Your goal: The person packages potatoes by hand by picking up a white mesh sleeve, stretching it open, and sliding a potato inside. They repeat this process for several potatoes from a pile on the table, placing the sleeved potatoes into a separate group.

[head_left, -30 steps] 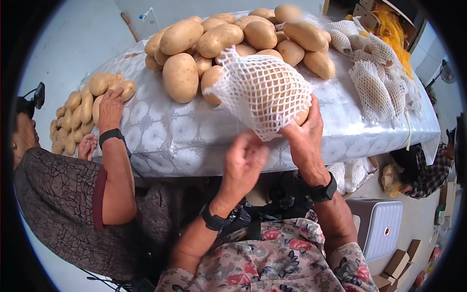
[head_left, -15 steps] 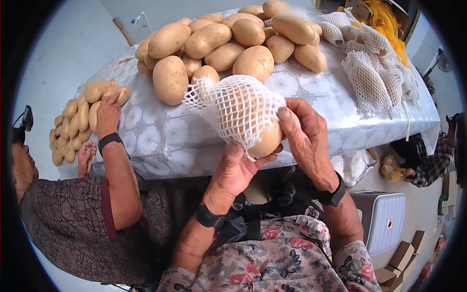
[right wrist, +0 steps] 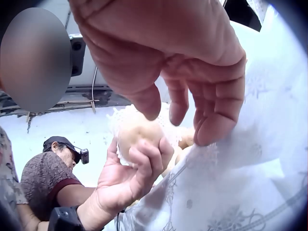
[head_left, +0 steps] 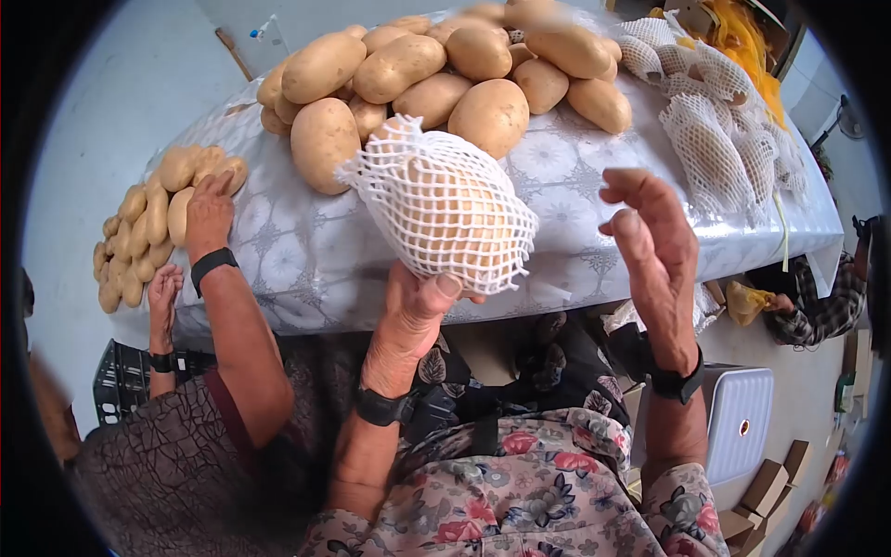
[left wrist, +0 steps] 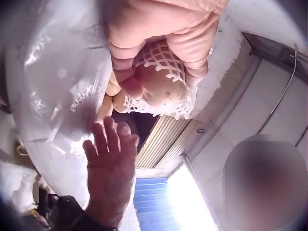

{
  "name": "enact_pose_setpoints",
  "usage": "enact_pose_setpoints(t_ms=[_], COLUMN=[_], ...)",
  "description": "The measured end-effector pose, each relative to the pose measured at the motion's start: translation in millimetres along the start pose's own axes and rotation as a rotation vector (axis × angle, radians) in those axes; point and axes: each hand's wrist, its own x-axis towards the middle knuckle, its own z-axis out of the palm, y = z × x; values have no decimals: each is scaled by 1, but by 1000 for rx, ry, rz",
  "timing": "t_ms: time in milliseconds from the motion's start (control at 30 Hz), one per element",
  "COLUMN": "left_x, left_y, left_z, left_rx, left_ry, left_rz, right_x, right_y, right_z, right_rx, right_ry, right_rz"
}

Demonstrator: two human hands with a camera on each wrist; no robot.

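Observation:
A potato in a white foam net (head_left: 455, 209) is held up over the table's near edge by my left hand (head_left: 408, 316), its thumb on the lower side. The left wrist view shows those fingers curled round the net, with the potato's bare end (left wrist: 163, 89) showing. My right hand (head_left: 659, 260) is off to the right in the air, fingers bent loosely and holding nothing; the right wrist view shows that hand (right wrist: 173, 62) above the netted potato (right wrist: 139, 134), apart from it. Behind the net lies a heap of bare potatoes (head_left: 399, 70).
Netted potatoes (head_left: 710, 153) lie at the table's right, beside orange mesh (head_left: 742, 46). On the left, another person's hand (head_left: 210, 218) touches smaller potatoes (head_left: 144, 232). The patterned cloth (head_left: 306, 251) covers the table. A grey-white bin (head_left: 741, 422) and cardboard boxes (head_left: 766, 487) stand below right.
My right hand has let go of the netted potato and moved right. The net now covers more of the potato, which my left hand has kept hold of.

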Motion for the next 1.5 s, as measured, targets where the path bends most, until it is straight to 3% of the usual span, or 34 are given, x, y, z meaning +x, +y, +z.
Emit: enact_pose_setpoints(t_ms=[100, 133, 200, 300, 400, 500, 600, 633, 733, 767, 867, 900, 933, 1000, 1100, 1200, 1300, 1400, 1433, 1500], left_x=[0, 1, 7, 7, 5, 7, 3, 3, 4, 2, -9, -7, -10, -11, -6, 2, 12, 16, 16, 18], left_y=[2, 3, 3, 6, 6, 13, 12, 12, 8, 9, 8, 8, 8, 14, 20, 7, 13, -13, -23, -27], left_z=[12, 18, 29, 26, 24, 30, 48, 46, 60, 70, 67, 71, 72, 80, 76, 67, 82, 106, 105, 111], left_rx=[62, 91, 151, 394, 136, 366, 470, 674, 243, 185, 578, 782, 765, 859, 777, 671, 266, 415, 676, 479], left_ry=[-37, -34, -69, -58, -98, -106, 23, -17, -40, 31, 107, 30, -116, -231, -322, -77, 53, -87, -11, -26], left_rz=[-26, -16, 139, 172, 107, 51, 147, 210, 235, 243, 246, 463, 394, 449, 345, 528, 463, 186, 313, 242], right_x=[15, 15, 8, -4, -17, -20, -19, -19, -25, -26, -27, -28, -28, -31, -33, -31, -27, -23, -22, -18], right_y=[-5, -6, -1, -5, 7, 11, 5, 2, 20, 28, 32, 37, 39, 42, 41, 40, 28, 17, 19, 24], right_z=[15, 21, 37, 38, 34, 29, 20, 17, 8, 8, 2, -2, -7, -17, -23, -29, -30, -26, -25, -29], right_rx=[83, 99, 115, 381, 289, 393, 385, 362, 495, 691, 911, 905, 911, 919, 869, 862, 659, 310, 292, 237], right_ry=[-90, -201, -332, -356, -404, -320, -251, -227, -144, -128, -29, -24, -23, -22, 31, 41, 68, -37, -50, -97], right_rz=[-209, -76, -56, 111, 242, 213, 191, 184, 291, 286, 290, 266, 269, 281, 279, 285, 304, 267, 214, 125])
